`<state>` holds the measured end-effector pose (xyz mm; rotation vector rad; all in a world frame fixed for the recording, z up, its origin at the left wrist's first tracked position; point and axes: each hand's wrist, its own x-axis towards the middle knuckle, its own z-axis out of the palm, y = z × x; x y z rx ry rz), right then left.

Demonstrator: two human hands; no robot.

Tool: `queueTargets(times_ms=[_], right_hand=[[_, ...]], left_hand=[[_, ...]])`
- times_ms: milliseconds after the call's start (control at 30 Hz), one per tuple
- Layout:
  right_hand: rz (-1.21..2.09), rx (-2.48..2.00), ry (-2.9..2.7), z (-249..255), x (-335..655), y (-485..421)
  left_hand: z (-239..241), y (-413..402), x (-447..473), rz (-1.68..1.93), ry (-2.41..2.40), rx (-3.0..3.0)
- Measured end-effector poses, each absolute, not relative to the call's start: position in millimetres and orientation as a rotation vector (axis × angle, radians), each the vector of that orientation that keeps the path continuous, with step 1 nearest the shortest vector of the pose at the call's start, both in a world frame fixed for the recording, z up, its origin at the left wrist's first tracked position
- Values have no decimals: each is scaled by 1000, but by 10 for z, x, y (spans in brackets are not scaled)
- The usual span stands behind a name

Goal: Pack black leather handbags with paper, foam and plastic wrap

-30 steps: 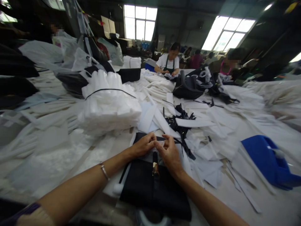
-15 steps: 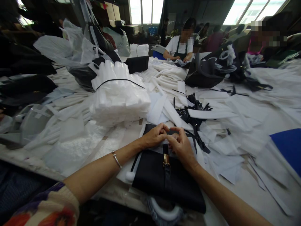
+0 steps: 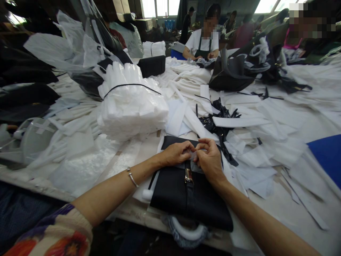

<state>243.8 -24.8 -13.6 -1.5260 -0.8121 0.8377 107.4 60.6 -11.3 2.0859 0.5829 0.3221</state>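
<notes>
A black handbag [image 3: 170, 192] lies flat at the table's front edge, its wrapped handle [image 3: 186, 233] hanging over that edge. Down its middle runs a black strap with a gold buckle [image 3: 188, 175]. Over the strap's upper end, my left hand [image 3: 178, 153] is closed, thumb and fingers pinched. Facing it, my right hand [image 3: 209, 160] pinches too, its fingertips meeting those of the left. Whatever sits between the fingertips is too small or hidden to name. Beneath both hands shows a pale translucent sheet [image 3: 182, 166] on the bag.
A banded stack of white foam sheets [image 3: 133, 106] stands at left beyond the bag. Black straps with buckles [image 3: 220, 121] lie in a heap to the right, among loose white sheets [image 3: 253, 160]. A blue panel [image 3: 327, 163] is at far right. Across the table a person [image 3: 204, 42] works.
My right hand's fingers have curled in more, and its fingertips have shifted slightly. The view has tilted down a little. The bag stays in place.
</notes>
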Motion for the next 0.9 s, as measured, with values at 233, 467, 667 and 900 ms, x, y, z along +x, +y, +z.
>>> queueTargets(times_ms=[233, 467, 667, 900], right_hand=[[859, -1362, -789, 429, 2871, -256], [656, -1514, -1788, 626, 2774, -653], [290, -1920, -1273, 768, 3501, -1179], [325, -1896, -1407, 958, 3647, -1636]], left_hand=[[-86, 585, 1088, 186, 542, 2293], [-87, 616, 1096, 188, 562, 2172], [-26, 571, 1099, 97, 414, 2360], [-12, 603, 1156, -47, 407, 2416]])
